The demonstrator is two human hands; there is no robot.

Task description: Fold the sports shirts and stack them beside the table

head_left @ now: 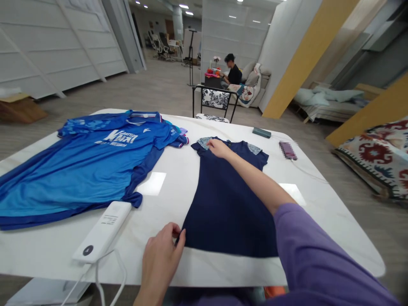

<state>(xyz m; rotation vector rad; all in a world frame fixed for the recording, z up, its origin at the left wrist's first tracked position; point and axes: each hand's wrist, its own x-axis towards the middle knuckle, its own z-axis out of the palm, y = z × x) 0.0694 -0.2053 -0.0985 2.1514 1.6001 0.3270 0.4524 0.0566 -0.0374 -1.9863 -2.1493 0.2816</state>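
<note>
A dark navy T-shirt (229, 204) with grey patterned shoulders lies spread flat on the white table (328, 238), its neck end away from me. My left hand (164, 250) pinches the shirt's lower left hem corner between thumb and fingers. Stretched across the shirt, my right hand (219, 148) has its fingers pressed together at the far left shoulder, by the grey patch. A bit of that shoulder's fabric seems to be in its fingertips. To the left lies a blue jersey (105, 165) with white lettering, also laid out.
A white power strip (103, 231) with cables lies near the front left edge. Toward the back right are a dark green box-like object (262, 132) and a phone (287, 150) with a cable. Beyond the table stand a patterned chair (215, 98) and a seated person (234, 72).
</note>
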